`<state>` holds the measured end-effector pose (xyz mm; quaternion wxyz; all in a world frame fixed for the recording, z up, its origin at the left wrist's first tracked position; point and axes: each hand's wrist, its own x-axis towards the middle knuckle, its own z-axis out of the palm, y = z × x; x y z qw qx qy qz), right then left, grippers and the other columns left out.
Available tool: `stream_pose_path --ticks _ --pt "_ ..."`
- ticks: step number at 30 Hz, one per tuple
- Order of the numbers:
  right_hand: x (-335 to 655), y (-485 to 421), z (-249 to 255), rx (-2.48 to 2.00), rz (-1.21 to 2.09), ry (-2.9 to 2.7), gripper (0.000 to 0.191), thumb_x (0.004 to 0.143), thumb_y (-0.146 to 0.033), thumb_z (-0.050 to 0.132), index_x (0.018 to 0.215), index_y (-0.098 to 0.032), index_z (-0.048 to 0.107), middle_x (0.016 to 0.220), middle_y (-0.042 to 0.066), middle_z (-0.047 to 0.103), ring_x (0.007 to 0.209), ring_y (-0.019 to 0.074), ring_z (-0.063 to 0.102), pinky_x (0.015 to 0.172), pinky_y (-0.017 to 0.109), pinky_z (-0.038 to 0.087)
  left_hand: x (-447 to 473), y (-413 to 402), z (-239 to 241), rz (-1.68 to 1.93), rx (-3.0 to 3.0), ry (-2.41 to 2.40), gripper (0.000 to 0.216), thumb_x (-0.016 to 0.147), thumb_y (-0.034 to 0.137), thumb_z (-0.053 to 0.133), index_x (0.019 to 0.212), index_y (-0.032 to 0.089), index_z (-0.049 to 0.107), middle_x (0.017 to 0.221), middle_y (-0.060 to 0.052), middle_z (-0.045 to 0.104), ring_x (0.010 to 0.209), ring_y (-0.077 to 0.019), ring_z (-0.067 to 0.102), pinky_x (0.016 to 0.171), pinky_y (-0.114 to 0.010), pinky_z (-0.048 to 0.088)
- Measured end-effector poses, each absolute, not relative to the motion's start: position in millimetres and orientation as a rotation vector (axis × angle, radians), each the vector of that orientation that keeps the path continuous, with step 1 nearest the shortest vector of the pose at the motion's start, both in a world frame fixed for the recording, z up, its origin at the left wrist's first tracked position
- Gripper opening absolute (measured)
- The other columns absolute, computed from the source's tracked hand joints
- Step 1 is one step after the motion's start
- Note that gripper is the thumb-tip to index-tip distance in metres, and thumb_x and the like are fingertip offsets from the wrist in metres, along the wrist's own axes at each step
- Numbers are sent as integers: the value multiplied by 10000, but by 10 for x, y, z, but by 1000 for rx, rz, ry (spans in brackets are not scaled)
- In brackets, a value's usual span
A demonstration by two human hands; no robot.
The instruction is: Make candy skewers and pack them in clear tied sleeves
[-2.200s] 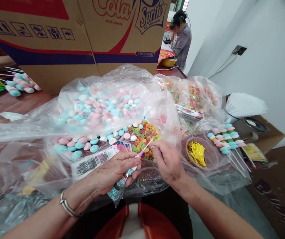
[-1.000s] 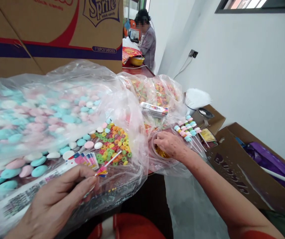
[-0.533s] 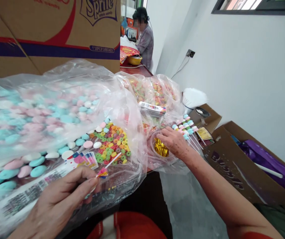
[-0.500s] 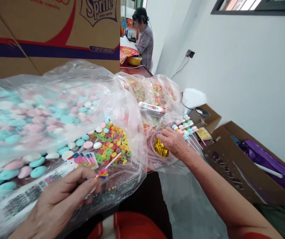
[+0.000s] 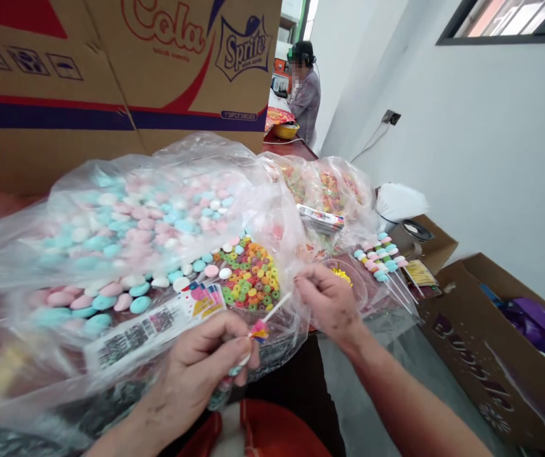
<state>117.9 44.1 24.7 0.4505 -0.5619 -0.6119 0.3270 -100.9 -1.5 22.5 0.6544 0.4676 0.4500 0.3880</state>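
Head view: tabletop [image 5: 0,206] bears a clear bag [image 5: 210,147]. Left hand [image 5: 210,355] pinches candy stick [image 5: 277,308] by its gathered wrapper [image 5: 259,331], near the tabletop's edge. Right hand [image 5: 329,304]: grip pressed together near the stick's tip; whether holding anything, cannot tell. Probably light, stiff-stemmed, slippery-wrapped; neck seems best hold.

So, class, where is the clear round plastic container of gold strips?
In the head view, the clear container sits right of centre, partly hidden behind the bare right hand, left of the pink, blue and white candy skewers.
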Motion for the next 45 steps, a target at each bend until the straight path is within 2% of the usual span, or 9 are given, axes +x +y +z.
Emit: stream_pose_path --ticks 10,17,25,28,33,35,38,42,45 --pt "596 290 95 -1179 1402 -1378 127 786 -295 600 747 -175 615 550 -55 536 496 84 460 481 195 353 -895 15 178 993 859 998 213 790 334 655 692 177 550 620 -1 651 458 -93 523 465 -198 362" --pt "610 199 69 -1093 1423 -1421 179 840 -261 560 688 -173 599 598 -37 629 546 83 516 563 201 402 -888 23 141 1030 773 1013 220 774 318 681 686 168 545 595 11 636 438 -75 505 436 -173 354" --pt "579 185 87 -1167 1327 -1503 198 846 -244 546 663 -177 576 596 -43 613 558 84 522 567 200 403 -885 25 114 1101 789 1043 177 780 309 690 772 179 570 607 24 648 439 -77 528 423 -164 367" --pt "557 168 55 -1200 1091 -1675 189 870 -209 499 703 -179 583 645 -24 628 590 95 538 586 210 420 -904 35 103 1108 805 1052 159 790 300 682 760 179 584 598 31 644 436 -71 526 422 -159 361" --pt "566 182 -48 -969 -60 -2177 257 921 -164 461 712 -166 610 655 31 578 672 160 500 659 302 414 -931 77 46 1134 802 1083 168 797 298 678 740 175 578 539 52 590 434 -70 511 425 -156 349" --pt "598 221 -35 -796 -271 -2267 222 941 -167 469 801 -154 641 757 58 612 780 187 521 735 335 428 -946 98 46 1084 786 1099 181 777 296 683 720 168 568 501 55 562 414 -73 499 410 -158 347" --pt "663 304 49 -645 -286 -2361 211 959 -166 453 906 -123 652 951 97 641 929 210 528 832 359 431 -988 131 83 913 810 1078 162 744 267 667 691 162 556 523 27 600 397 -84 508 391 -167 363" --pt "752 393 177 -511 -170 -2557 258 975 -172 422 844 -118 637 891 86 632 808 186 498 718 333 421 -1053 192 137 675 871 1008 85 683 218 646 697 156 590 556 -7 645 394 -100 533 367 -170 365" --pt "814 411 258 -325 -149 -2693 214 979 -173 428 937 -129 634 1126 94 630 921 195 500 766 338 422 -1076 242 152 474 933 943 79 617 186 650 677 135 644 537 -31 656 371 -102 521 353 -180 386"
